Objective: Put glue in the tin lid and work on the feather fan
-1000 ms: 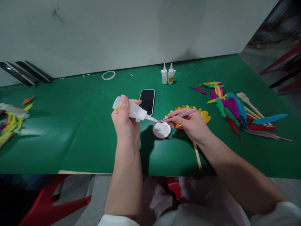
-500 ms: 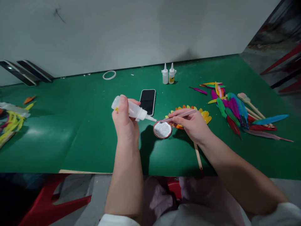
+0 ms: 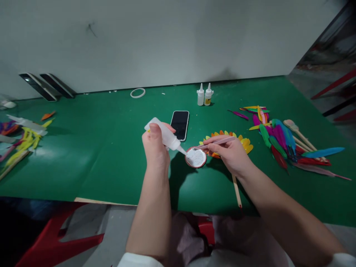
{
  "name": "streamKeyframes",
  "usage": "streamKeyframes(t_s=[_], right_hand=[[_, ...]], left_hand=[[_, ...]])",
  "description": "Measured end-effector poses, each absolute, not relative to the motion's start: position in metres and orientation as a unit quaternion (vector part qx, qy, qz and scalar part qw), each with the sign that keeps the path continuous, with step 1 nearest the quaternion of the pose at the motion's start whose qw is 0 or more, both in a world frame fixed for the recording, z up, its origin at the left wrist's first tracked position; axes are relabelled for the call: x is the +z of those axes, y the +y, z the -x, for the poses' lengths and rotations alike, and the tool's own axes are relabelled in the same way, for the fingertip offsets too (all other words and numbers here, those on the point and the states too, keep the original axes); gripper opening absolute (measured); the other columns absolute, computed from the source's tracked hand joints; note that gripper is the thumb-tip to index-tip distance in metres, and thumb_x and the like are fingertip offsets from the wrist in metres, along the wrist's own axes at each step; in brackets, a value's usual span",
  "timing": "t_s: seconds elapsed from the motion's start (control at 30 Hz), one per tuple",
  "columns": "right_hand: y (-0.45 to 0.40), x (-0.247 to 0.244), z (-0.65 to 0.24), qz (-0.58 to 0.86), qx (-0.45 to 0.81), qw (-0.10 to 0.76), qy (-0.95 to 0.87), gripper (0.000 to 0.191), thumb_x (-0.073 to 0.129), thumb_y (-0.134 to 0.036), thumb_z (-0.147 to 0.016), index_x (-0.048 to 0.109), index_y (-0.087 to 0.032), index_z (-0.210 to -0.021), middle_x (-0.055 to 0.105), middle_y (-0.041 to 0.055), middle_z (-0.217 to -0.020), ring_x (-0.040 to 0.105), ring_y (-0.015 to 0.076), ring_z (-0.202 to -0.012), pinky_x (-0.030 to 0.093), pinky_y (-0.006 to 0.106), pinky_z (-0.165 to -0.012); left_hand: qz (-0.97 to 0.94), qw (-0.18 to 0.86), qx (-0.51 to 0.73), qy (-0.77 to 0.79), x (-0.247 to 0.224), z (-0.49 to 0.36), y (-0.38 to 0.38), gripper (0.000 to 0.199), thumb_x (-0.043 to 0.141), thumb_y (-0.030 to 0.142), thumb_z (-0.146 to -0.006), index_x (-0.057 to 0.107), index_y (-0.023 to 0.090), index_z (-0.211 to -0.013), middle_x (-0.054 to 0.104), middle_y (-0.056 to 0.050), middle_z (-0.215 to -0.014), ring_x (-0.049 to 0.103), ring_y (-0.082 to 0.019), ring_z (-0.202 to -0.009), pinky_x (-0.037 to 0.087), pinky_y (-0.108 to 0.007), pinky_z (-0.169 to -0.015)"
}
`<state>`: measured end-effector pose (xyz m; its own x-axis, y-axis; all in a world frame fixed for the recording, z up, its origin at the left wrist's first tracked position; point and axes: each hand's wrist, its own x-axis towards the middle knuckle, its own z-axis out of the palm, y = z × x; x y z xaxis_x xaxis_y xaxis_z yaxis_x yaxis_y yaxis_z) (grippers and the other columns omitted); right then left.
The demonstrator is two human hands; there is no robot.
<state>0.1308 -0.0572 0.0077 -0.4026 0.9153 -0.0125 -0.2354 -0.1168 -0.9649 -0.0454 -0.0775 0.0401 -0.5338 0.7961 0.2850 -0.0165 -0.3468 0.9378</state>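
Observation:
My left hand [image 3: 156, 142] is wrapped round a translucent squeeze bottle [image 3: 167, 137], tilted so its nozzle points down and right at a small round red-rimmed dish [image 3: 195, 158]. The dish has a whitish, speckled surface. In my right hand [image 3: 232, 152] is a pair of pinkish tweezers [image 3: 215, 143], pinched between thumb and fingers, with the tips over the dish's upper edge. Partly hidden behind that hand lies a ring of yellow and orange feathers or petals [image 3: 246, 145] with a wooden stick [image 3: 237, 191] below it.
Beyond my hands a phone [image 3: 180, 125] lies on the green table [image 3: 105, 148]. Two small nozzle bottles [image 3: 204, 96] stand near the wall. Colourful feathers [image 3: 280, 137] and wooden sticks lie at right, more feathers [image 3: 27, 139] at left. A white ring [image 3: 138, 93] lies at the back.
The bottle has tipped more steeply, and its nozzle has come down to the dish's surface. The tweezers stay near the dish's upper edge. The whole view has shifted slightly.

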Motion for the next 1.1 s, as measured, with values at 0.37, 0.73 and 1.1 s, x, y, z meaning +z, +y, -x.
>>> streamKeyframes(t_s=[0.37,0.73,1.1], right_hand=[[-0.057,0.008,-0.130,0.353,0.661,0.432,-0.502,0.015,0.074,-0.031,-0.063,0.072,-0.020,-0.073,0.069,0.0029,-0.065,0.061,0.0120,-0.057,0.047,0.023,-0.053],[-0.058,0.009,-0.130,0.348,0.667,0.434,-0.496,0.014,0.075,-0.031,-0.063,0.072,-0.020,-0.072,0.069,0.0028,-0.064,0.060,0.0117,-0.056,0.047,0.023,-0.053],[-0.057,0.008,-0.131,0.326,0.668,0.435,-0.508,0.011,0.074,-0.028,-0.066,0.073,-0.021,-0.074,0.070,0.0020,-0.066,0.060,0.0110,-0.057,0.047,0.022,-0.053]], left_hand=[[-0.454,0.227,0.655,0.560,0.053,0.048,-0.091,0.050,0.052,0.063,-0.074,0.061,0.016,-0.056,0.047,0.001,-0.043,0.038,-0.007,-0.037,0.025,-0.022,-0.036],[-0.469,0.183,0.601,0.621,0.064,0.043,-0.099,0.034,0.067,0.048,-0.067,0.063,0.015,-0.061,0.052,0.002,-0.050,0.044,-0.007,-0.045,0.032,-0.020,-0.041],[-0.389,0.276,0.682,0.554,0.057,0.047,-0.091,0.036,0.060,0.048,-0.075,0.064,0.016,-0.060,0.043,0.003,-0.044,0.038,-0.006,-0.038,0.026,-0.021,-0.037]])
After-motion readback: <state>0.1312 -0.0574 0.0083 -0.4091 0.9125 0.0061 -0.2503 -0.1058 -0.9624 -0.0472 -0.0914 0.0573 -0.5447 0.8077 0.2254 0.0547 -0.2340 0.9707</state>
